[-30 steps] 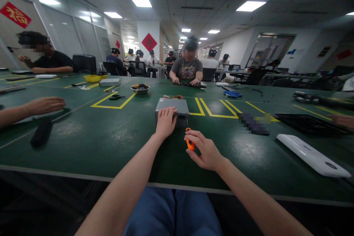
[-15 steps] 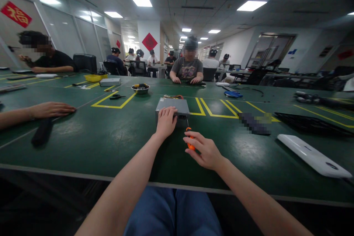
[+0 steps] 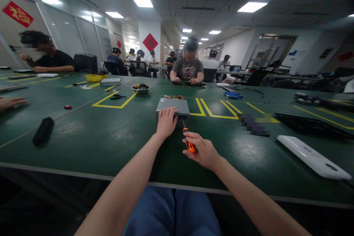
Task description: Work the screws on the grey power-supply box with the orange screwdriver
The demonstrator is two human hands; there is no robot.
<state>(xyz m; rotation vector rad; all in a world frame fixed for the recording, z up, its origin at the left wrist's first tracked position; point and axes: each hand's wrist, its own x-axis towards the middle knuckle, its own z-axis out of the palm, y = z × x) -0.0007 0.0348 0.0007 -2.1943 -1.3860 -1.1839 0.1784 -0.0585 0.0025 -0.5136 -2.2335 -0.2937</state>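
A grey metal computer power supply unit [image 3: 180, 106] sits on the green table, its coloured wires bunched behind it. My left hand [image 3: 166, 121] grips its near left part, fingers across the top and thumb down the front. An orange-and-black screwdriver [image 3: 189, 146] is in my right hand [image 3: 203, 150], held between the thumb and fingers. The thin shaft slants up to the unit's front face, by the dark socket. Whether the tip sits in a screw is too small to tell.
A black case [image 3: 43, 131] and a small red object [image 3: 68, 107] lie left, near another person's hand [image 3: 12, 103]. Beyond stand a metal bowl [image 3: 141, 88] and a yellow tray [image 3: 96, 77]. At right are a white device [image 3: 312, 156] and a black panel [image 3: 312, 125]. Another person [image 3: 188, 68] sits opposite.
My right hand has tilted the screwdriver, bringing its shaft left against the unit's front. My left hand stays put. The other person's hand has drawn away left, uncovering the small red object.
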